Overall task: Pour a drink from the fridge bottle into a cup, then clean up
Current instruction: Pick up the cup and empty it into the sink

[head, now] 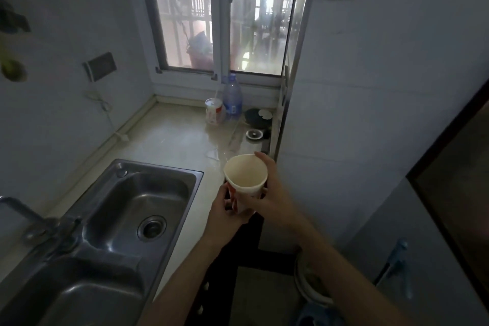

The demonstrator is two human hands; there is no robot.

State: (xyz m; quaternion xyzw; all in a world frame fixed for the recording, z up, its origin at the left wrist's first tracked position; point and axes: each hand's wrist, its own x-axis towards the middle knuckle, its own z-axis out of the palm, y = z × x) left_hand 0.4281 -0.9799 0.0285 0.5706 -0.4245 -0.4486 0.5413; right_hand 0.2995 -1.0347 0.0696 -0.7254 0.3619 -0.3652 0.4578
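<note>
A white paper cup (245, 177) with red-orange print is held upright above the counter's front edge, its inside looking empty. My right hand (267, 193) grips its far side with fingers curled round the rim and wall. My left hand (225, 209) holds the lower part of the cup from the near side. A clear plastic bottle (232, 98) with a blue cap and label stands at the back of the counter below the window.
A steel double sink (127, 209) with a tap (29, 217) fills the left. A red and white cup with a straw (213, 111) stands beside the bottle. A dark round lid (258, 118) and a drain strainer (254, 134) lie near the right wall. Liquid pools on the counter (164, 140).
</note>
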